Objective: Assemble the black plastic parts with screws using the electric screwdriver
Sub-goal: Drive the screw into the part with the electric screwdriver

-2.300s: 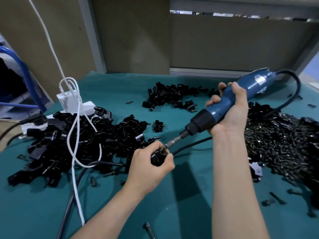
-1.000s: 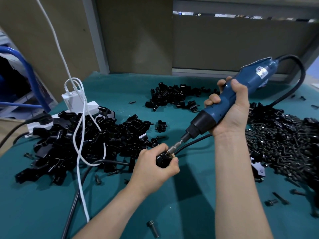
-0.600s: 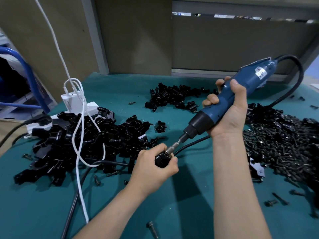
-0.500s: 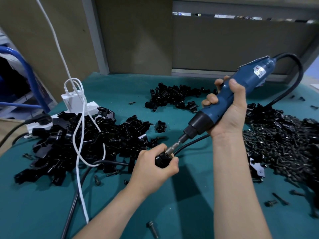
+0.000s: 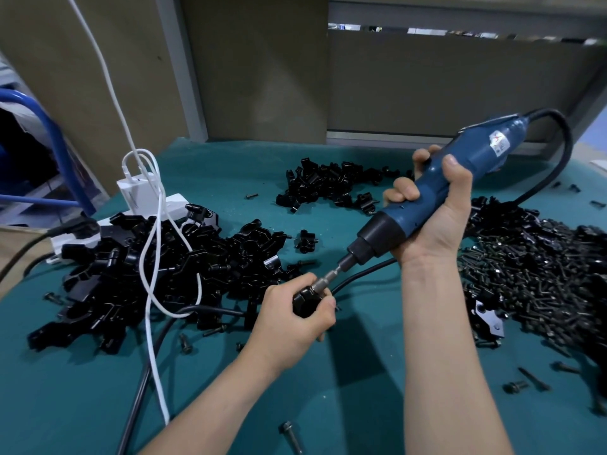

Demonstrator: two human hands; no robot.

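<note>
- The left hand [image 5: 295, 320] was curled round a small black plastic part [image 5: 303, 302], holding it just above the teal table [image 5: 361, 372] near the middle of the view.
- The right hand [image 5: 433, 224] was wrapped round the blue body of the electric screwdriver [image 5: 437, 195], thumb on top and fingers closed on the far side.
- The screwdriver slanted down and to the left, and its metal bit [image 5: 328, 277] met the top of the held part between the left thumb and forefinger; the screw itself could not be made out there.
- A black power cord [image 5: 558, 152] looped from the tool's rear end down to the table.
- A large heap of black plastic parts [image 5: 147, 274] lay to the left of the held part, and a smaller heap [image 5: 328, 185] sat farther back.
- A dense pile of dark screws [image 5: 532, 280] covered the table to the right of the right forearm.
- Loose screws [image 5: 290, 436] lay scattered on the near table.
- A white cable [image 5: 154, 257] trailed over the left heap, coming from a white charger [image 5: 136, 195] plugged into a power strip [image 5: 175, 208].
</note>
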